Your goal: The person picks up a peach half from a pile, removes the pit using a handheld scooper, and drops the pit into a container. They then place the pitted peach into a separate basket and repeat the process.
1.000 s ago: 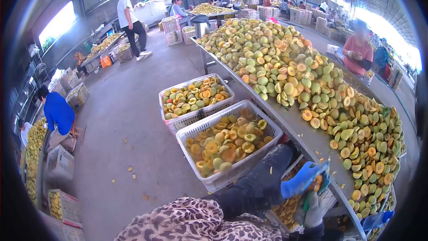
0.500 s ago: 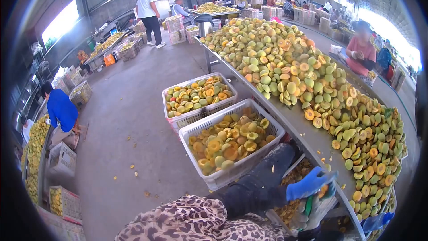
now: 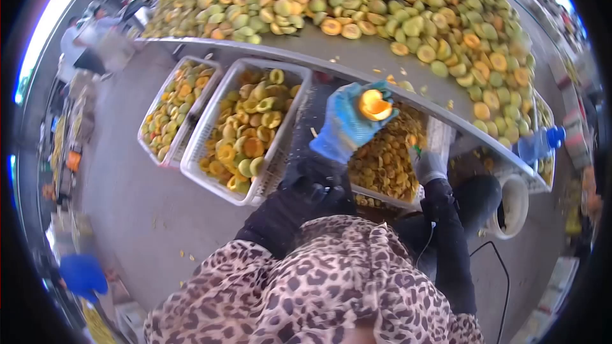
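My left hand, in a blue glove, holds an orange-fleshed fruit half near the edge of the metal table. To the right, my right hand, in a grey glove, is closed round a small tool with a green part; its tip is too small to make out. Under both hands lies a crate of brownish-orange scraps. A large heap of green and yellow fruit halves covers much of the tabletop.
Two white crates of fruit halves stand at the left. A blue-capped bottle is by the table's right edge, above a white bucket. A black cable lies on the floor. A person in blue is at lower left.
The view has swung down and right. My left hand has moved away from my right hand and now shows a fruit half. The tool hand has come into clearer view.
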Tool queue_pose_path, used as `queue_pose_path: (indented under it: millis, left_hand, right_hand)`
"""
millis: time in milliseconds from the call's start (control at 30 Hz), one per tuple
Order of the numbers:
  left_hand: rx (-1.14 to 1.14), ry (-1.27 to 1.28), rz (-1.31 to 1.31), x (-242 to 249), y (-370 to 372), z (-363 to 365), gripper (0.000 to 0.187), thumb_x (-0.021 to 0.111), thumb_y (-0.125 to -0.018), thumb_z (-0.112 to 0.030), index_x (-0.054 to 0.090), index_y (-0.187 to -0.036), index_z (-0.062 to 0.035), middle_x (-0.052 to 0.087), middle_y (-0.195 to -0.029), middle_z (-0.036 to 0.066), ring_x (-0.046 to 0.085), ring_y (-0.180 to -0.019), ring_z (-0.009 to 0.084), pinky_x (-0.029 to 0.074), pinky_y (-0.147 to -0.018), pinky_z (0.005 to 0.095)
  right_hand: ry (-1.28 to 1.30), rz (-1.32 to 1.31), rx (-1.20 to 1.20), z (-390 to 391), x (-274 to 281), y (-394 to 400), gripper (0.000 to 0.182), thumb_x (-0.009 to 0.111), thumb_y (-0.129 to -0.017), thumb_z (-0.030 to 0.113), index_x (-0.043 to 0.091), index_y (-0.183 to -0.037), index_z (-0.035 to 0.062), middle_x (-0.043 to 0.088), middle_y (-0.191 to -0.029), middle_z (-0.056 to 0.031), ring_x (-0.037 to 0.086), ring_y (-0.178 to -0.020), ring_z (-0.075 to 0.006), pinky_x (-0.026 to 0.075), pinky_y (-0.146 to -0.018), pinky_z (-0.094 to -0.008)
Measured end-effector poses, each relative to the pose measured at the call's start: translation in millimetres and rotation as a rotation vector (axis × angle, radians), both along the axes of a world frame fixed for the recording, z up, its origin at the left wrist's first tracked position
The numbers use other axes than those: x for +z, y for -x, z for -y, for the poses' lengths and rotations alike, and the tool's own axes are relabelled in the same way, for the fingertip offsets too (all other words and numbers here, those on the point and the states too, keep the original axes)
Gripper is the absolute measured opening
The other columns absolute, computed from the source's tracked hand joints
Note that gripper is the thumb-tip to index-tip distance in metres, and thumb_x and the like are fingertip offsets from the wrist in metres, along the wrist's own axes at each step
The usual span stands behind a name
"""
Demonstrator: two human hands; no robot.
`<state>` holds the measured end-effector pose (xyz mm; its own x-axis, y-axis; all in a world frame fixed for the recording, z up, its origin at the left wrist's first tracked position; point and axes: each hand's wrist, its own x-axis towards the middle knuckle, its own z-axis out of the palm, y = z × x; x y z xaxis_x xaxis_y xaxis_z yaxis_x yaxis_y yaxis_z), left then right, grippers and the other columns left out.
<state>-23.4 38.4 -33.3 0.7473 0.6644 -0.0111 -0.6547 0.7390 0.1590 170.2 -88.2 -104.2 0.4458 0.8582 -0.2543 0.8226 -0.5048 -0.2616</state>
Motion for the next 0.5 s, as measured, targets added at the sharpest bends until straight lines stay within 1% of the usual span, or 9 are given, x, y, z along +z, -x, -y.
queue_pose_path:
  millis: [33, 100, 133, 200, 233, 267, 333, 433, 500]
  left_hand:
    - [0.019, -0.018, -0.161, 1, 2, 1, 0.038, 0.050, -0.086, -0.023, 0.059, -0.114, 0.0022, 0.063, -0.106, 0.013, 0.058, -0.100, 0.0277, 0.046, -0.089, 0.0523]
    - [0.067, -0.043, -0.228, -2, 5, 9, 0.035, 0.051, -0.086, -0.021, 0.059, -0.113, -0.0007, 0.062, -0.108, 0.012, 0.059, -0.098, 0.0279, 0.047, -0.089, 0.0533]
    - [0.045, -0.146, -0.235, -12, 5, 8, 0.032, 0.052, -0.091, -0.026, 0.059, -0.112, -0.0039, 0.062, -0.108, 0.011, 0.061, -0.096, 0.0260, 0.050, -0.086, 0.0499]
    - [0.014, -0.143, -0.274, -22, 0, 8, 0.034, 0.050, -0.093, -0.033, 0.058, -0.112, -0.0057, 0.061, -0.106, 0.010, 0.061, -0.094, 0.0242, 0.051, -0.083, 0.0465]
    - [-0.004, -0.146, -0.307, -25, -1, 10, 0.036, 0.049, -0.095, -0.039, 0.057, -0.112, -0.0075, 0.061, -0.104, 0.009, 0.062, -0.093, 0.0224, 0.053, -0.081, 0.0431]
    - [-0.004, -0.233, -0.507, -12, -3, 19, 0.042, 0.045, -0.097, -0.046, 0.054, -0.115, -0.0085, 0.060, -0.102, 0.007, 0.061, -0.091, 0.0180, 0.052, -0.080, 0.0337]
    - [0.043, -0.315, -0.563, -7, -1, 28, 0.042, 0.045, -0.097, -0.045, 0.053, -0.117, -0.0086, 0.060, -0.101, 0.006, 0.060, -0.090, 0.0169, 0.051, -0.080, 0.0309]
    - [0.124, -0.421, -0.672, -6, 4, 36, 0.045, 0.046, -0.097, -0.044, 0.050, -0.122, -0.0063, 0.059, -0.102, 0.006, 0.059, -0.090, 0.0164, 0.048, -0.081, 0.0252]
    - [0.318, -0.939, -1.120, -23, -6, 26, 0.045, 0.043, -0.099, -0.039, 0.045, -0.125, -0.0027, 0.056, -0.110, 0.013, 0.058, -0.099, 0.0225, 0.047, -0.087, 0.0282]
  right_hand:
    - [-0.242, -0.086, -0.021, 8, -9, -6, 0.044, 0.050, -0.092, 0.044, 0.062, -0.096, 0.0017, 0.063, -0.086, -0.0266, 0.061, -0.081, -0.0441, 0.047, -0.072, -0.0508]
    - [-0.610, -0.162, 0.043, 7, 5, -6, 0.034, 0.053, -0.093, 0.036, 0.060, -0.092, 0.0037, 0.064, -0.078, -0.0219, 0.062, -0.075, -0.0412, 0.047, -0.064, -0.0491]
    - [-0.584, -0.171, 0.027, 10, 22, 5, 0.034, 0.053, -0.093, 0.036, 0.060, -0.092, 0.0037, 0.064, -0.078, -0.0219, 0.062, -0.075, -0.0412, 0.047, -0.064, -0.0491]
    - [-0.693, -0.099, 0.207, 1, 66, 27, 0.023, 0.056, -0.092, 0.030, 0.057, -0.088, 0.0067, 0.064, -0.071, -0.0156, 0.063, -0.066, -0.0362, 0.047, -0.055, -0.0452]
    - [-0.688, -0.096, 0.198, 0, 76, 34, 0.023, 0.056, -0.092, 0.030, 0.057, -0.088, 0.0067, 0.064, -0.071, -0.0156, 0.063, -0.066, -0.0362, 0.047, -0.055, -0.0452]
    - [-0.723, -0.081, 0.301, -2, 84, 40, 0.022, 0.057, -0.091, 0.030, 0.056, -0.089, 0.0083, 0.064, -0.069, -0.0137, 0.063, -0.063, -0.0346, 0.047, -0.052, -0.0438]
    - [-0.683, -0.035, 0.442, -3, 101, 47, 0.021, 0.060, -0.088, 0.031, 0.053, -0.088, 0.0114, 0.064, -0.067, -0.0111, 0.063, -0.060, -0.0308, 0.048, -0.050, -0.0412]
    - [-0.533, 0.049, 0.516, -8, 103, 46, 0.024, 0.062, -0.087, 0.033, 0.054, -0.089, 0.0111, 0.064, -0.067, -0.0118, 0.064, -0.060, -0.0308, 0.048, -0.051, -0.0423]
    - [-0.359, 0.082, 0.492, -13, 101, 44, 0.026, 0.060, -0.088, 0.035, 0.058, -0.099, 0.0108, 0.065, -0.072, -0.0142, 0.065, -0.065, -0.0327, 0.050, -0.055, -0.0430]
